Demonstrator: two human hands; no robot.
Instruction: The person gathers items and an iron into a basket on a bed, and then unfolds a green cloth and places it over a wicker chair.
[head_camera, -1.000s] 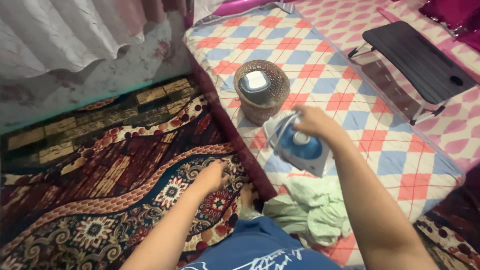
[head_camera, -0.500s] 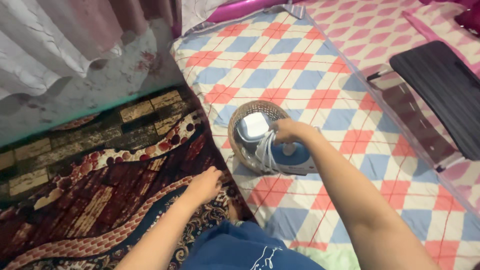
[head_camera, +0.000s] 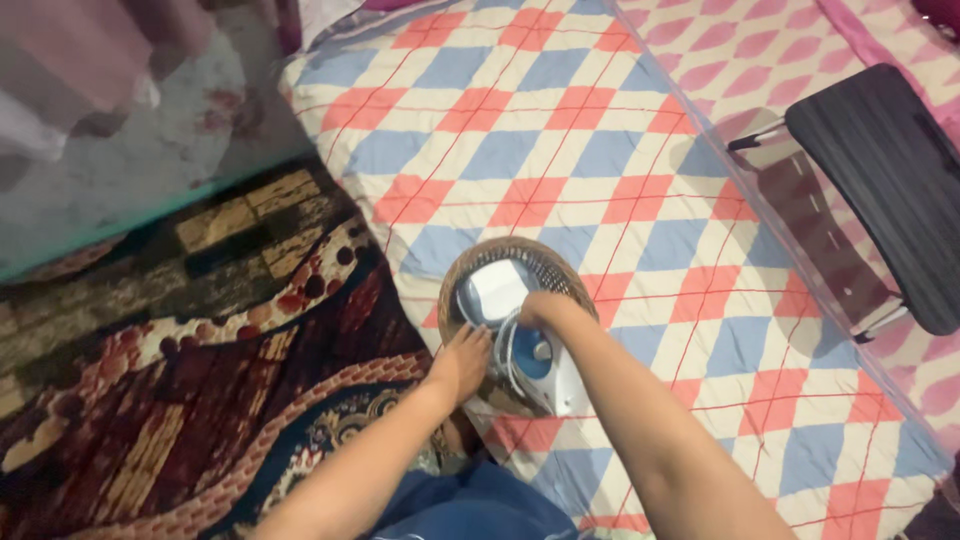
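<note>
From the head view, our right hand (head_camera: 543, 310) closes its fingers around the handle of the blue-and-white plastic clothes iron (head_camera: 535, 362), whose long axis runs from the round brown woven wicker basket (head_camera: 560, 272) just beyond the fingertips back toward us. Our left hand (head_camera: 462, 362), fingers loosely spread and gripping nothing, rests against the basket's near rim beside the iron, with open checked quilt (head_camera: 560, 130) beyond and patterned dark red carpet (head_camera: 200, 400) left.

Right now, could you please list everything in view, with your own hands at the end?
Woven basket: one, brown, on the quilt near its left edge, a white item inside.
Iron: one, blue and white, at the basket's near rim.
Quilt: one, red, blue and cream diamonds, centre.
Carpet: one, dark red patterned, left.
Folding table: one, black top, right.
Left hand: one, touching the basket's near side.
Right hand: one, gripping the iron.
</note>
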